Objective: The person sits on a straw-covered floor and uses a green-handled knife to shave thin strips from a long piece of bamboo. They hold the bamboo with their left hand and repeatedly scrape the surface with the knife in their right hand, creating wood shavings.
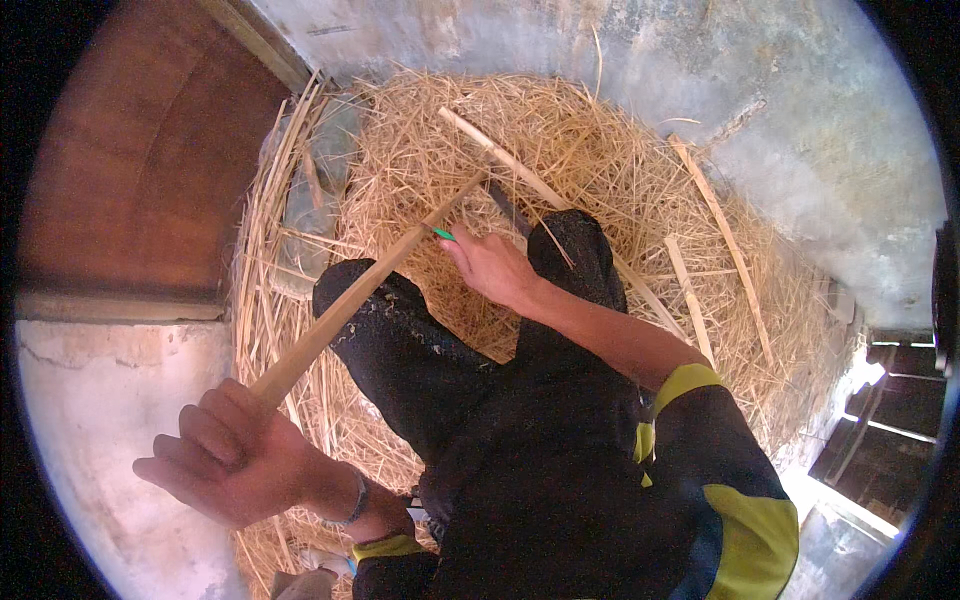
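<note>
My left hand [240,460], at the lower left, is closed around the near end of a long pale wooden strip [345,305], perhaps split bamboo. The strip slants away over my left knee, its far end above the shavings. My right hand [492,268] is closed beside the strip's far half, between my knees. A small green piece [443,234] pokes out at its thumb, touching or nearly touching the strip; the rest is hidden in the fingers. Just beyond that hand shows a dark, flat, blade-like piece [508,207]; I cannot tell whether the hand holds it.
Pale shavings [560,130] cover the floor in a thick heap. Loose strips lie on it, one [500,155] ahead and another [725,235] to the right. Long thin strips [262,215] are bunched at the left, by a brown panel [150,150]. A stained wall [720,60] stands close behind.
</note>
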`<act>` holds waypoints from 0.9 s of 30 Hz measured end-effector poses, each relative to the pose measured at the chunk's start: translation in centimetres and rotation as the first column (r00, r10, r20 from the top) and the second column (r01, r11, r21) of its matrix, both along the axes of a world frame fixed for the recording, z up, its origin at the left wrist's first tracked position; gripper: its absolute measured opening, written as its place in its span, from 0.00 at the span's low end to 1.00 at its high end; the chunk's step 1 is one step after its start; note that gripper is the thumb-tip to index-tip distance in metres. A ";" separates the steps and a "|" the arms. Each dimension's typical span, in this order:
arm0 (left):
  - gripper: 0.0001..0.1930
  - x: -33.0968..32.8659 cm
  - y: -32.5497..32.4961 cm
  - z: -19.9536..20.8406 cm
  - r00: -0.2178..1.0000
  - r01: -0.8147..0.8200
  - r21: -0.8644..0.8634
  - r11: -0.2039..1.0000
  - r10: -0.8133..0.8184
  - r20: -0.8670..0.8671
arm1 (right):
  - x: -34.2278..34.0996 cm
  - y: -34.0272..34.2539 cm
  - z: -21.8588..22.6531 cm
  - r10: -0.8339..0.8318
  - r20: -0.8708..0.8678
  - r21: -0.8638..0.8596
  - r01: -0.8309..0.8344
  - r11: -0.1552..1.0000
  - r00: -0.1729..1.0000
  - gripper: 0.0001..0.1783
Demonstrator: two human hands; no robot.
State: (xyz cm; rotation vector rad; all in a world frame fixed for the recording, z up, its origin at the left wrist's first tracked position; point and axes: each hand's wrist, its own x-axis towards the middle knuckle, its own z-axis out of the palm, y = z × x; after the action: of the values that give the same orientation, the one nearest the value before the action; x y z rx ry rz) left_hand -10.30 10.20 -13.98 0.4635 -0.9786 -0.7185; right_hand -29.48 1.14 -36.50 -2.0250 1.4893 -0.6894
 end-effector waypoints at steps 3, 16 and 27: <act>0.23 -0.4 -0.4 0.1 1.000 -0.004 0.016 1.000 0.003 0.012 | -0.8 -2.4 -2.1 -0.111 -0.075 -0.142 0.100 0.985 0.991 0.17; 0.24 0.0 -0.4 -0.2 0.986 -0.166 0.060 0.984 0.167 -0.017 | -0.6 -1.2 -3.3 -0.086 -0.127 -0.114 0.071 0.991 0.988 0.17; 0.24 -0.8 -0.7 -0.4 0.980 -0.197 0.046 0.979 0.196 0.021 | -1.0 -2.4 -3.2 -0.251 -0.112 -0.010 0.251 0.968 0.962 0.19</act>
State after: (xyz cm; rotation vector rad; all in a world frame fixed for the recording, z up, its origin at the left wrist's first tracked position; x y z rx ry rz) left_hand -11.07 9.49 -14.34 0.6001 -0.9180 -0.5614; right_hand -30.49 -1.23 -39.70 -1.9173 1.8341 -0.6780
